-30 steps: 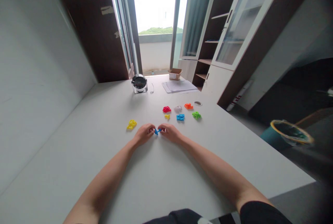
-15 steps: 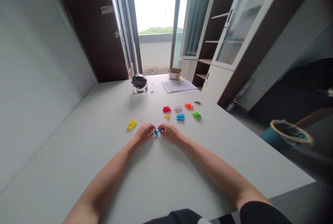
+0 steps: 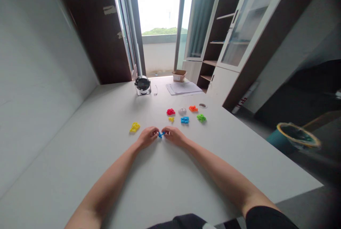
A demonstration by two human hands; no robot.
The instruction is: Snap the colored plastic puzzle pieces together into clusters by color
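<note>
Both hands meet over the middle of the white table (image 3: 160,179), around a small blue plastic piece (image 3: 160,135). My left hand (image 3: 148,136) pinches the piece from the left, and my right hand (image 3: 173,136) pinches it from the right. Whether it is one part or two joined parts is too small to tell. Left of my left hand lies a yellow plastic cluster (image 3: 134,127). Beyond my right hand are a small yellow piece (image 3: 171,119) and flat blue pieces (image 3: 184,120).
Red (image 3: 171,112), whitish (image 3: 182,110), orange (image 3: 193,108) and green pieces (image 3: 201,118) lie farther right. At the back stand a round black-and-silver device (image 3: 143,85), papers (image 3: 183,88) and a small cardboard box (image 3: 179,75). A bin (image 3: 295,136) stands right of the table.
</note>
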